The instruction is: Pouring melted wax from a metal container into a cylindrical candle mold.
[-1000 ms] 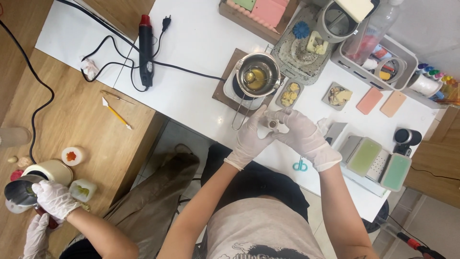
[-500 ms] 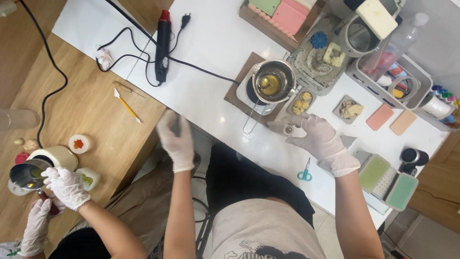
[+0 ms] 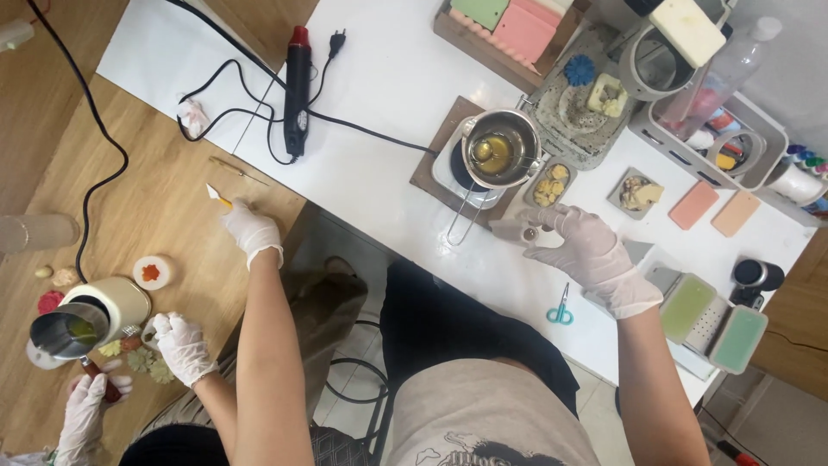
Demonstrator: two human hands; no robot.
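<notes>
On the wooden table, the left hand pinches a pencil; the right hand grips a small mould.

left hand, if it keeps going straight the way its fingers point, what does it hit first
The left hand points up and left across the wooden table. First in that line is the yellow pencil, right at its fingertips and possibly already touched. Beyond that lies the thin stick, though depth is hard to judge.

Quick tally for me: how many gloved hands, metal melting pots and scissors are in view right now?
Gloved hands: 4, the person's left hand, right hand, plus a co-worker's two
Metal melting pots: 2
Scissors: 1
Total: 7
</notes>
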